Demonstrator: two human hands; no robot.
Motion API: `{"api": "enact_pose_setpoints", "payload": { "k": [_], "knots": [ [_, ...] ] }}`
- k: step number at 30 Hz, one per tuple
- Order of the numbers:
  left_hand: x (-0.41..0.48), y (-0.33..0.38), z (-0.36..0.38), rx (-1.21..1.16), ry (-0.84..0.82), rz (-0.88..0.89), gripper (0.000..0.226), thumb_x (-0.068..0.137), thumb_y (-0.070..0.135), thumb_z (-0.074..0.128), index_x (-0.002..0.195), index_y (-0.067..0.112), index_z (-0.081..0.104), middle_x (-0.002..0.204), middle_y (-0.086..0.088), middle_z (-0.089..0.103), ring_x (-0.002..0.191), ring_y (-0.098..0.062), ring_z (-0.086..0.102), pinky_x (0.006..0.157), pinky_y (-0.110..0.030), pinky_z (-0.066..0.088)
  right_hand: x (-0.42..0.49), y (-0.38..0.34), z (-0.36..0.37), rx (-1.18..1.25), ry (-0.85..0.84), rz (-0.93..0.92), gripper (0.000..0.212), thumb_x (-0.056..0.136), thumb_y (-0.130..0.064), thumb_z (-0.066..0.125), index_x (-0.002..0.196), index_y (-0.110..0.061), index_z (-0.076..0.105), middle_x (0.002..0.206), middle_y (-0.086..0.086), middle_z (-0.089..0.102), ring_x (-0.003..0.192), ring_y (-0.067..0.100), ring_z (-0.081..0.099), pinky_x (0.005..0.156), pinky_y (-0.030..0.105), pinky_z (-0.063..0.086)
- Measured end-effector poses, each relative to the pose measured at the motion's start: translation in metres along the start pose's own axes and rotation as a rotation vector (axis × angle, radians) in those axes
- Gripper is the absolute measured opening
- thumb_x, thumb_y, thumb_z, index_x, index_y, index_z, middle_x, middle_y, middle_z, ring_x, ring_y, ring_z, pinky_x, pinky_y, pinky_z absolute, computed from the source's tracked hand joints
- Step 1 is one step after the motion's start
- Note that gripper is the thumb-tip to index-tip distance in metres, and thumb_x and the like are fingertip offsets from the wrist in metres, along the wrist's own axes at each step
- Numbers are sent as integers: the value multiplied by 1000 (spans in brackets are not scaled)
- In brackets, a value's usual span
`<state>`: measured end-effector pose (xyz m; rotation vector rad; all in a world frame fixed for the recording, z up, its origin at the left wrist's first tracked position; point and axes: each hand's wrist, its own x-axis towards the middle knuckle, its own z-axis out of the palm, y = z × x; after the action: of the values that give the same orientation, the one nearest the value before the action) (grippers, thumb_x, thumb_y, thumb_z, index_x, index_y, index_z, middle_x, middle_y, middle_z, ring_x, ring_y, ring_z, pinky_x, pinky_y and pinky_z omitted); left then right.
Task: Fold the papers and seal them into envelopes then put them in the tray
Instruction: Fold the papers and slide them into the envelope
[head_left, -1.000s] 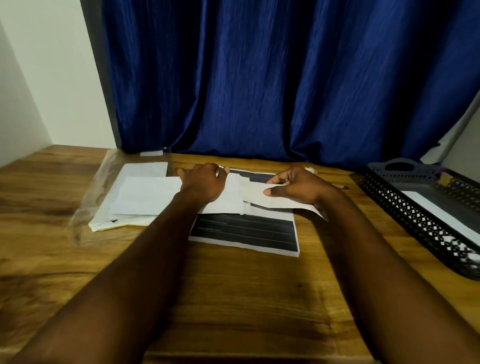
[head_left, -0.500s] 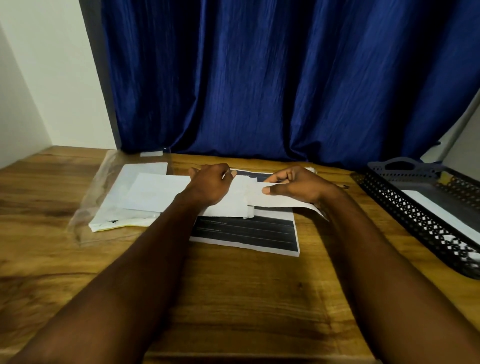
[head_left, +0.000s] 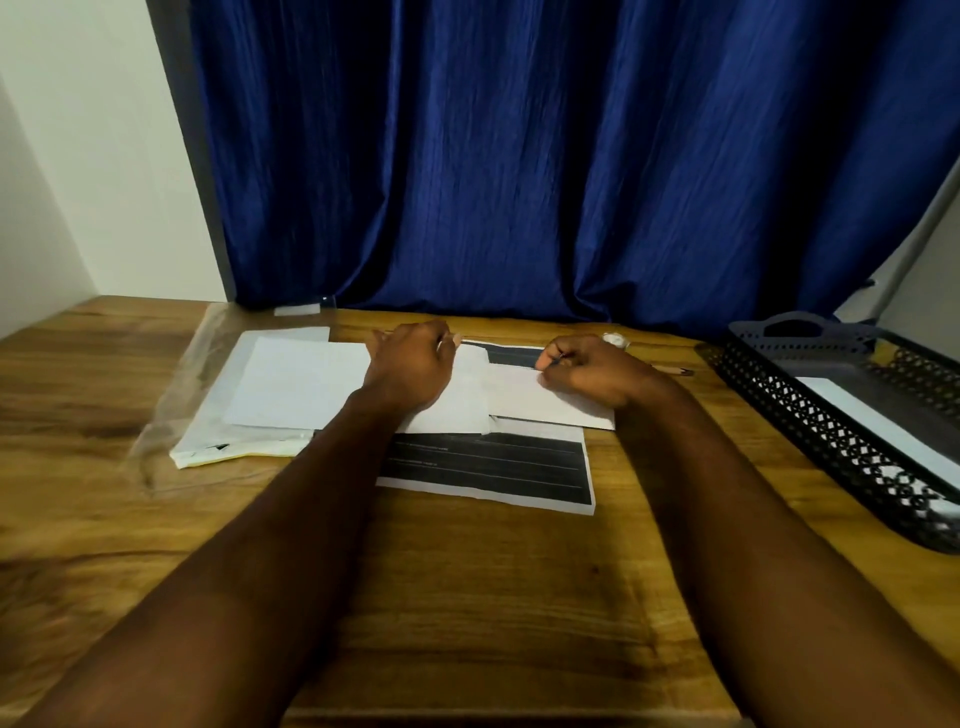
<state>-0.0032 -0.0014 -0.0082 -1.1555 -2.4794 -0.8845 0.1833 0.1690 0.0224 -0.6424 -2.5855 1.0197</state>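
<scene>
left hand (head_left: 410, 371): I see it curled, pressing the envelope (head_left: 311, 382)
right hand (head_left: 592, 370): pinching the paper (head_left: 545, 400)
tray (head_left: 831, 447): table's right edge

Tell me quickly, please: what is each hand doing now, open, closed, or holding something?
Left hand: curled, pressing down on the white envelope.
Right hand: fingers pinched on the folded paper at the envelope's mouth.

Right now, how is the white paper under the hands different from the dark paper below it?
The white paper looks blank; the dark sheet is printed black with thin lines. The white paper lies on top, the dark sheet underneath. The left hand presses the white paper, not the dark sheet. Both lie flat on the table.
</scene>
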Motion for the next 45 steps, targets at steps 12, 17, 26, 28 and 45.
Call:
{"api": "enact_pose_setpoints", "payload": {
  "k": [12, 17, 26, 28, 45],
  "knots": [
    [-4, 12, 7, 27, 52, 31, 29, 111, 35, 41, 106, 22, 66, 95, 1, 65, 99, -25, 61, 103, -48, 29, 4, -10, 13, 311, 67, -1, 33, 89, -13, 84, 117, -24, 70, 96, 3, 80, 90, 23, 78, 78, 39, 63],
    [-4, 10, 5, -11, 117, 14, 30, 110, 35, 43, 102, 20, 67, 99, -4, 71, 100, -26, 62, 104, -49, 30, 8, -2, 6, 383, 105, 146, 29, 90, -15, 83, 114, -24, 71, 106, 11, 76, 99, 28, 74, 89, 45, 63],
    [-6, 17, 5, 35, 133, -9, 30, 112, 33, 39, 108, 20, 67, 105, -5, 72, 105, -27, 63, 109, -49, 28, 4, -7, 11, 527, 112, 194, 17, 92, -1, 78, 107, -7, 76, 83, 12, 74, 68, 18, 66, 67, 33, 58],
    [-6, 19, 6, 24, 127, -7, 29, 112, 33, 40, 108, 20, 66, 106, -4, 72, 106, -26, 63, 109, -50, 27, 6, -14, 23, 508, 122, 179, 15, 92, -2, 78, 106, -7, 76, 84, 14, 75, 66, 18, 66, 68, 34, 60],
    [-5, 24, 10, -3, 159, -40, 26, 112, 36, 40, 102, 25, 60, 102, -1, 69, 100, -23, 62, 107, -49, 29, 6, -22, 46, 572, 52, 197, 27, 96, -5, 74, 120, -15, 71, 103, 8, 75, 81, 15, 71, 64, 24, 55]
  ]
}}
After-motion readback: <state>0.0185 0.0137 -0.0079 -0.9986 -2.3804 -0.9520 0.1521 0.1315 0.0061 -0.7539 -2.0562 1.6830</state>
